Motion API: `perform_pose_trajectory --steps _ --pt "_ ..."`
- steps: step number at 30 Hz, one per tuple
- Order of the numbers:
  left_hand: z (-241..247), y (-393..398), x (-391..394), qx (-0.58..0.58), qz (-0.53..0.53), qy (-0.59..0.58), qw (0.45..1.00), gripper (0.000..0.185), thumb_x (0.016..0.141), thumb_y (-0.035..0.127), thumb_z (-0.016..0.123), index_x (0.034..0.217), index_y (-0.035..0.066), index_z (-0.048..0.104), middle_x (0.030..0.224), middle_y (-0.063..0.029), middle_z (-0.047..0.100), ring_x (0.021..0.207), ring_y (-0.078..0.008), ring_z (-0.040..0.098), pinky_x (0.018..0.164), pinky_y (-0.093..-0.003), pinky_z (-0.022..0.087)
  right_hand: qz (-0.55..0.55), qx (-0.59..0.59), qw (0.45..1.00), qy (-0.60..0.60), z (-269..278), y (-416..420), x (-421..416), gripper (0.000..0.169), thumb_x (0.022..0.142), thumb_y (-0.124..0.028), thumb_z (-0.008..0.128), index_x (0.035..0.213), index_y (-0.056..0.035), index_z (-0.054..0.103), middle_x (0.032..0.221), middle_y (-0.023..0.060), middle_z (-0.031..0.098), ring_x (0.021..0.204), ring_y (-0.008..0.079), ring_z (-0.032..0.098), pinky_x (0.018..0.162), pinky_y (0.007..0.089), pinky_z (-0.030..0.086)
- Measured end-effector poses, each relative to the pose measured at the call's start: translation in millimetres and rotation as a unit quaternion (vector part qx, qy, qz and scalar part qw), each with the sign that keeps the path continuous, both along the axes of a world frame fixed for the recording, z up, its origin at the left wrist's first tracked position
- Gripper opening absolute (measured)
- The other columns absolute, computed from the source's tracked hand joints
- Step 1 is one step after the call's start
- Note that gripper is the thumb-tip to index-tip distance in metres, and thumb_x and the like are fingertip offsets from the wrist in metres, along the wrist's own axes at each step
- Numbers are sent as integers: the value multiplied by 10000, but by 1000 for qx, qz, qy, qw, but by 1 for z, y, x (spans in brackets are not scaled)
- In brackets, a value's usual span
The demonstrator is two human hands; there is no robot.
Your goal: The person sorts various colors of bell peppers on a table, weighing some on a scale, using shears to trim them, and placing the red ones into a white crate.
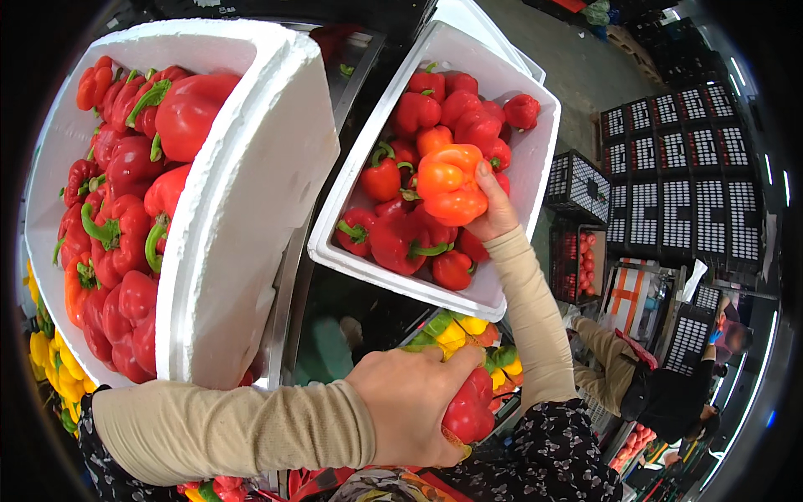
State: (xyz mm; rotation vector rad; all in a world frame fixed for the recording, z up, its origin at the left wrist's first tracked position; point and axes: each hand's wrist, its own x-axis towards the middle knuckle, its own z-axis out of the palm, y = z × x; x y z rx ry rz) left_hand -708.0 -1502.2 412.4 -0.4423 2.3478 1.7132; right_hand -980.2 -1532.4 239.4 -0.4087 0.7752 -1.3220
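My right hand (497,206) holds an orange bell pepper (450,183) over a white foam box (401,285) of red bell peppers (396,243). Nearer my body, my left hand (411,401) grips a red bell pepper (469,408); its fingertips are partly hidden. On the left stands a larger-looking white foam box (251,207), with red bell peppers (122,238) and green stems inside. Beige sleeves cover both forearms.
Yellow bell peppers (59,364) lie beyond the left box's outer side. Mixed peppers (453,336) sit below the right box. Stacked black crates (677,157) stand at right, near a person in dark clothing (668,395). A metal edge (285,314) runs between the boxes.
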Motion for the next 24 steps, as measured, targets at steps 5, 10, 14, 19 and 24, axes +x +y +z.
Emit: perform_pose_trajectory --steps 5,10,14,19,24 --pt "2 0 0 5 -5 -7 1000 777 676 415 811 1281 63 472 953 -186 659 856 -378 682 717 -463 557 107 -42 985 131 36 9 -31 605 883 -323 719 1358 -47 468 1276 104 590 1176 238 598 1024 383 489" --pt "7 -5 -1 13 -15 -11 1000 771 671 400 808 1273 57 469 964 -195 663 872 -386 678 727 -474 553 380 -33 882 276 73 1 -38 699 831 -339 755 1390 -50 452 1329 114 531 1219 217 535 1035 357 439" --pt "8 -10 -1 25 -33 -28 999 791 677 365 787 1287 -4 444 975 -199 679 906 -377 681 765 -469 544 526 -19 758 385 57 -1 -18 797 818 -440 764 1429 -55 427 1399 140 477 1299 218 460 1094 347 370" --pt "4 -4 2 0 -22 -13 1000 760 665 417 808 1263 84 479 966 -193 654 861 -391 678 717 -472 556 547 83 714 429 27 13 -9 803 808 -480 777 1389 -18 472 1286 115 563 1204 201 523 1020 326 422" --pt "0 -5 -4 -34 -32 -10 999 752 657 415 818 1247 86 488 993 -188 665 863 -386 681 745 -459 561 524 61 710 467 33 10 -3 678 847 -473 748 1265 23 550 1140 98 623 1088 158 571 945 288 449"
